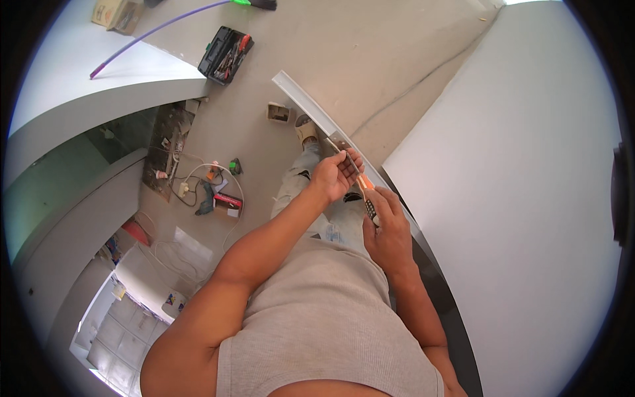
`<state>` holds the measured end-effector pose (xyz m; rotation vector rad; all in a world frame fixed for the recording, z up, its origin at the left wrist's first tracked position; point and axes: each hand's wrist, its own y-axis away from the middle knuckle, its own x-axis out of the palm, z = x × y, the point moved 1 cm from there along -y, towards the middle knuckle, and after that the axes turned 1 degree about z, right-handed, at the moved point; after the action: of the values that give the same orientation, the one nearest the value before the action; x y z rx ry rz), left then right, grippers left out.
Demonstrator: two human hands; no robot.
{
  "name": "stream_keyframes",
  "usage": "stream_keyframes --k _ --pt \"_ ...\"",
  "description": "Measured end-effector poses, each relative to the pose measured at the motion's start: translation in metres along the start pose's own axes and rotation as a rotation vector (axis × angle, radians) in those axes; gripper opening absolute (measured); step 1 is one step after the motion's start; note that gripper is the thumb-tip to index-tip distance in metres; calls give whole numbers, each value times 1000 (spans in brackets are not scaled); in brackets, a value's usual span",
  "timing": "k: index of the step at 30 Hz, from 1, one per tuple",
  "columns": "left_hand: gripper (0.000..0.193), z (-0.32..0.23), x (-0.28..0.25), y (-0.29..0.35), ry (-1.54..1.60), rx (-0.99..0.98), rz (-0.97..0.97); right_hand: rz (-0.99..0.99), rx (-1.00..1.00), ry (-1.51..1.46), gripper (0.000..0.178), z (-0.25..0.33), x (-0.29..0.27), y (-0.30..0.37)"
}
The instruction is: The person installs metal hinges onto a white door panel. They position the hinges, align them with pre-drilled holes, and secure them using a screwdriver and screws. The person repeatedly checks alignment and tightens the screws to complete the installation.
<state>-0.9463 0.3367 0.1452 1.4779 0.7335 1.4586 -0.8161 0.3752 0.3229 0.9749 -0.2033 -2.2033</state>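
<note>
Both hands are in front of my body, above my legs, at a long white channel-shaped strip (pixel 307 106). My right hand (pixel 390 231) is closed around a handheld tool with an orange and black handle (pixel 367 183); its kind is not clear. A thin, dark, rod-like piece (pixel 352 163) lines up with the tool's front end and passes by the fingers of my left hand (pixel 334 177). Those fingers are curled around the thin piece, palm partly turned up. Whether piece and tool are joined, I cannot tell.
An open black toolbox (pixel 225 56) lies on the floor ahead, near a purple-handled broom (pixel 159 30). A small box-like container (pixel 278 112) stands by my foot. Cables, a green power tool (pixel 206 198) and a red box (pixel 228 202) are at left. A large pale panel (pixel 529 198) rises at right.
</note>
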Motion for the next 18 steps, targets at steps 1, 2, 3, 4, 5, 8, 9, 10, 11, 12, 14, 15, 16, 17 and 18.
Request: stream_keyframes --k 1,2,3,4,5,8,9,10,11,12,14,15,16,17,18 --pt "22 -1 0 -1 10 -3 -5 9 17 1 50 1 2 -3" --pt "22 -2 0 -2 22 -7 -2 19 34 2 50 2 3 -7" --pt "23 -4 0 -3 34 -10 1 28 45 5 50 4 4 -10" --pt "23 -5 0 -5 45 -14 6 34 57 9 49 6 4 -13" --pt "23 -6 -1 -6 53 -21 5 41 69 13 49 8 4 -17" --pt "23 -10 -1 -9 71 -43 6 63 89 55 49 16 6 -26" --pt "23 -11 -1 -10 76 -52 7 70 103 58 49 18 6 -29" --pt "23 -13 -1 -11 80 -59 9 75 116 60 49 21 6 -32" --pt "24 -15 0 -11 80 -64 8 79 129 62 49 24 6 -34" --pt "24 -16 0 -12 80 -70 7 83 136 71 49 26 6 -37" --pt "24 -19 1 -11 81 -75 0 93 144 82 49 29 7 -41" --pt "24 -21 2 -10 81 -79 -4 93 148 87 49 31 7 -43" --pt "24 -22 2 -9 81 -83 -10 95 151 91 49 33 7 -44" --pt "24 -23 1 -9 78 -86 -8 96 156 95 49 34 8 -45" --pt "24 -24 1 -9 74 -90 -5 100 155 103 49 35 9 -47"
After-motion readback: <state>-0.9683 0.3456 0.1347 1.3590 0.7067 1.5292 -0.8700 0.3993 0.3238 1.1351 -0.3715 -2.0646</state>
